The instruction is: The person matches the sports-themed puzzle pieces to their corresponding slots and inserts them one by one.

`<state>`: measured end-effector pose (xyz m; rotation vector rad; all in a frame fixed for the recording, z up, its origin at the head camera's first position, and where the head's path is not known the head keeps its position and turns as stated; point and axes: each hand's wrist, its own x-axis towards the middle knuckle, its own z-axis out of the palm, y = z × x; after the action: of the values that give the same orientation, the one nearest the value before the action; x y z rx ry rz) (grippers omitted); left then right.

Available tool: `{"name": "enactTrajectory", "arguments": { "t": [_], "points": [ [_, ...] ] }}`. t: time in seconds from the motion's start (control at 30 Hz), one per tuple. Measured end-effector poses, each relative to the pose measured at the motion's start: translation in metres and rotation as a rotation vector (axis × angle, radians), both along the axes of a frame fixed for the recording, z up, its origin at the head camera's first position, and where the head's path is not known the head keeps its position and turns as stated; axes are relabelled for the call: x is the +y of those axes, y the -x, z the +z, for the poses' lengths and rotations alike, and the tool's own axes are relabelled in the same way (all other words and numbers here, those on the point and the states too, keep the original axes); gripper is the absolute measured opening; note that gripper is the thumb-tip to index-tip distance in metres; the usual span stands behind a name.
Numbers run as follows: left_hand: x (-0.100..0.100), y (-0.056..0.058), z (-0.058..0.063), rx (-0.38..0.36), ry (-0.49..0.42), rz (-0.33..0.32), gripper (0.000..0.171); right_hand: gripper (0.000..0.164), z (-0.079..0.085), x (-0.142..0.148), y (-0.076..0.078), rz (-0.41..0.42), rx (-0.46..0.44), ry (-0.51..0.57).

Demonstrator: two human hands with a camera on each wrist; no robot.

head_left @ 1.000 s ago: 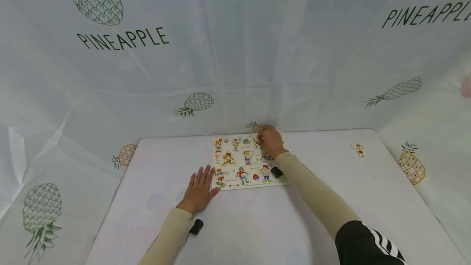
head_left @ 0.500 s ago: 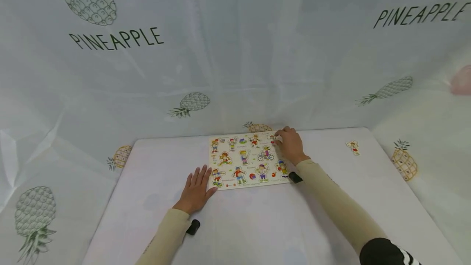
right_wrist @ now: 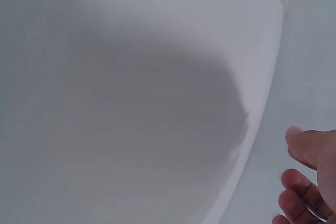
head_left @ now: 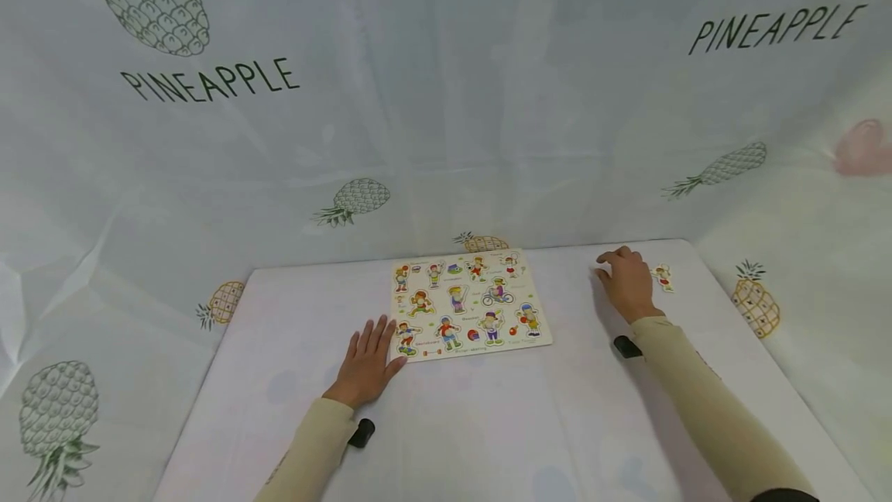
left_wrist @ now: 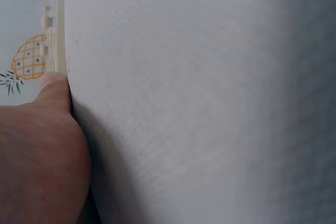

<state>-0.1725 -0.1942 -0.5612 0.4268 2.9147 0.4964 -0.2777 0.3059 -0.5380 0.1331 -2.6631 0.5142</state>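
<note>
A peg puzzle board with several cartoon sports figures lies at the back middle of the table. Flat on the table, my left hand touches the board's lower left edge with its fingers and thumb. In the left wrist view, the thumb rests against the board's edge, where small pegs stick out. To the right of the board, my right hand hovers above the table, fingers loosely bent and holding nothing. Just beyond it lies a loose puzzle piece, partly hidden by the hand.
The white-covered table ends against a hanging pineapple-print sheet at the back and sides. Small black wrist cameras are strapped under each forearm, the left one and the right one.
My right hand has left the board's upper right part, moving right to beside the loose piece. A cyclist figure and the right-hand figures are now uncovered. My left hand stays at the board's edge.
</note>
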Motion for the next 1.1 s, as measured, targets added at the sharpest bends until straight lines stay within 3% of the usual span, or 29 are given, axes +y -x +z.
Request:
{"name": "enactTrajectory", "arguments": {
  "t": [0.27,0.53,0.7,1.1],
  "points": [
    [-0.005,0.005,-0.015,0.049,0.009,-0.006,0.078,0.022,0.004,0.057,-0.008,-0.085,-0.068,-0.001],
    [-0.002,0.002,-0.004,0.038,-0.032,-0.017,0.076,0.024,-0.002,0.094,-0.009,-0.149,-0.191,-0.020],
    [0.000,0.000,0.000,0.027,-0.018,-0.016,0.074,0.024,-0.005,0.102,-0.011,-0.151,-0.242,-0.034],
    [0.001,-0.002,0.002,0.004,0.013,-0.001,0.073,0.021,-0.006,0.103,-0.008,-0.175,-0.261,-0.036]
  ]
}}
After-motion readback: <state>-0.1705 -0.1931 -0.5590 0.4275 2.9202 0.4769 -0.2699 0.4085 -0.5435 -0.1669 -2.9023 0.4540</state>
